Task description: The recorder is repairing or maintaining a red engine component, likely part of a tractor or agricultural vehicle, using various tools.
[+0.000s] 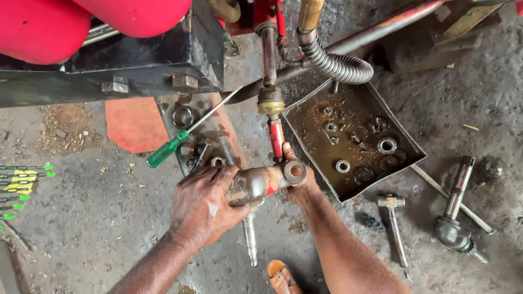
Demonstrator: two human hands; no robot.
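the left hand [204, 204] is wrapped tight over the near end of a greasy metal cylinder [261, 182], fingers curled right round it. the right hand [298, 177] is tucked behind the far end of the same cylinder, mostly hidden by it, so only fingertips beside the round eye show and i cannot tell how firmly it grips. a thin steel pin [250, 237] sticks down from under the cylinder toward the person's sandal [281, 276], with bare concrete either side of it.

just above the hands a red rod [277, 139] runs up into a brass fitting [271, 102], and a ribbed hose [338, 66] loops past it. there is little room there: the black frame [109, 71] with its two bolts overhangs up and to the left, and a green-handled screwdriver [173, 146] lies slanted on a dirty plate just above the left hand, among loose rings and nuts.

right of the right hand, almost touching the wrist, sits a rusty square tray [406, 142] holding oily water, several washers [387, 145] and small bolts. beyond its lower edge a hammer [393, 220] lies on the floor, and farther right a long steel joint [456, 209] crossed by a thin bar.

far left, green and yellow bits [24, 185] are cut off by the edge and hard to make out. red rounded shapes [81, 19] at the top are also cut off.
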